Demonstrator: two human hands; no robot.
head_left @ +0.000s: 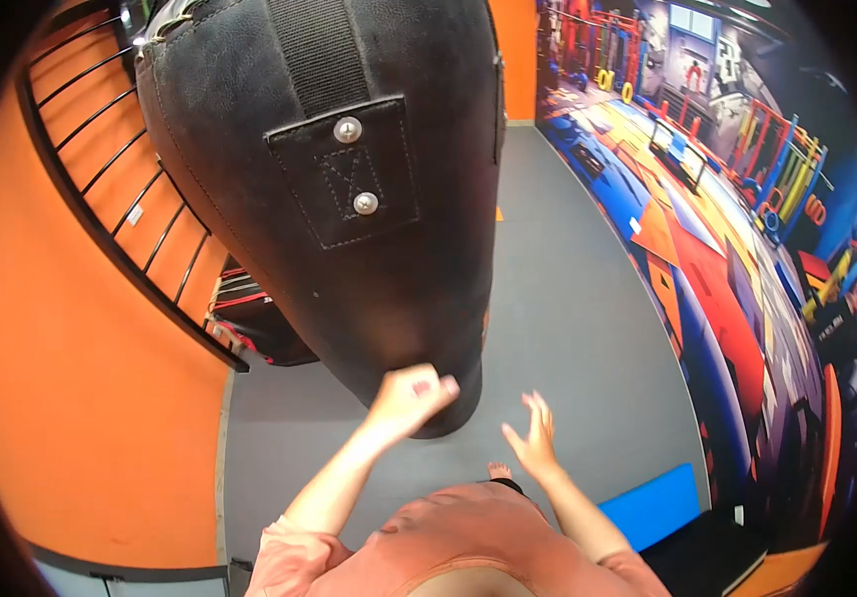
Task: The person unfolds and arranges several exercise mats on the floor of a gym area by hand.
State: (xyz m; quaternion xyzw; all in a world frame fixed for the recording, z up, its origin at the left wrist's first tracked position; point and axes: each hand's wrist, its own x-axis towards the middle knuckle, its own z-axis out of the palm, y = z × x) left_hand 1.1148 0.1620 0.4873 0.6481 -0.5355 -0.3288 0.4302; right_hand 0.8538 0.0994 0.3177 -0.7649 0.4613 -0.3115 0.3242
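A large black punching bag (388, 269) hangs in front of me, with a stitched patch (343, 171) and two metal bolts on its upper part. My left hand (413, 398) is closed in a fist near the lower part of the bag; it overlaps the bag in the view, and whether they touch I cannot tell. To the right of the bag, my right hand (534, 435) is raised with its fingers apart and nothing in it. The bag's lower end is partly hidden behind my left hand.
An orange wall (70, 398) with a black barred frame (100, 234) stands on the left. Behind the bag lies a black item with red edging (267, 328). A printed mural wall (707, 229) runs along the right. A blue mat (655, 505) and black mat (712, 557) lie low right.
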